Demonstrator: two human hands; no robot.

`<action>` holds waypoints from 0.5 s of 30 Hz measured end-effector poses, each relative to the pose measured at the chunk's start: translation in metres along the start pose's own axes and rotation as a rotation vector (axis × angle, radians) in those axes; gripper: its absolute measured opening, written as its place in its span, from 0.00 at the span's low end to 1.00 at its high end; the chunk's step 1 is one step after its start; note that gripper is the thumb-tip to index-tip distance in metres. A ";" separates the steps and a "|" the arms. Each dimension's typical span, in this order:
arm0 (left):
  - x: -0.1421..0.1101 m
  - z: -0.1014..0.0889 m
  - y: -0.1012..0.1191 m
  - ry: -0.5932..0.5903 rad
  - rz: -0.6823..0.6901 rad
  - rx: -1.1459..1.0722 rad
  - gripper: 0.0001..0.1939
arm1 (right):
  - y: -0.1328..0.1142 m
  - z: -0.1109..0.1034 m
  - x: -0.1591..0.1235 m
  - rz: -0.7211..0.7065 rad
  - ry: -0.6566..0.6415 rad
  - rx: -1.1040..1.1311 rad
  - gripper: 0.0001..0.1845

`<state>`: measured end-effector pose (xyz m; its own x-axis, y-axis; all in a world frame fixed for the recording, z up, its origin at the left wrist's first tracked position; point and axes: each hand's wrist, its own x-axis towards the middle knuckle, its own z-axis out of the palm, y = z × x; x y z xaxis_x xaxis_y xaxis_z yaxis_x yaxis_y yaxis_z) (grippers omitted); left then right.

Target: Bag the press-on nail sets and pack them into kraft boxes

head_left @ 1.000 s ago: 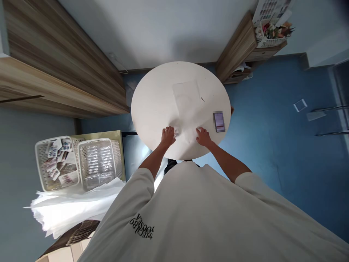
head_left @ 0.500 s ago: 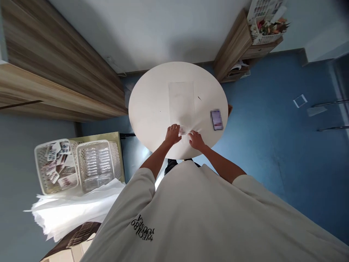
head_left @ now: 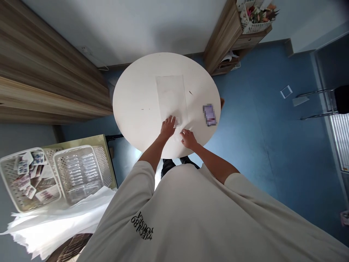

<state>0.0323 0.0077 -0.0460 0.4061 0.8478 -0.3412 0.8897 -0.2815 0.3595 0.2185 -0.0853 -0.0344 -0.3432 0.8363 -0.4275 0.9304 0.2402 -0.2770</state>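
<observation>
A long translucent sheet [head_left: 171, 95] lies flat on the white round table [head_left: 131, 91]. At its near end is a small clear packet [head_left: 177, 122], pale and slightly shiny; its contents are too small to make out. My left hand [head_left: 168, 126] rests at the packet's left side, with the fingers bent and their tips against it. Nearer to me and to the right, my right hand [head_left: 188, 138] has its fingers curled together just above the tabletop. Whatever those fingertips pinch, if anything, is hidden.
A blurred purple phone-like object [head_left: 209, 115] lies at the table's right. To the left, one white basket [head_left: 58, 194] holds printed cards and another [head_left: 89, 147] holds clear plastic cases. White sheets [head_left: 62, 218] hang below them. A wooden cabinet [head_left: 220, 36] stands behind the table.
The view has shifted. My left hand and the packet have moved slightly away from me, while my right hand has come slightly nearer. Reddish print seen on the packet earlier no longer shows.
</observation>
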 end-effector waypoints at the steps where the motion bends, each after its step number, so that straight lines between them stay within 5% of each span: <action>1: -0.001 0.001 -0.001 -0.001 -0.003 -0.004 0.42 | -0.001 0.000 0.001 0.004 0.004 -0.007 0.25; 15: -0.005 -0.001 -0.005 -0.031 -0.003 -0.029 0.44 | -0.006 -0.009 0.009 -0.003 0.000 -0.046 0.19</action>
<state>0.0252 0.0050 -0.0449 0.4099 0.8340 -0.3694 0.8848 -0.2651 0.3833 0.2114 -0.0749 -0.0287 -0.3460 0.8354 -0.4271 0.9343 0.2652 -0.2381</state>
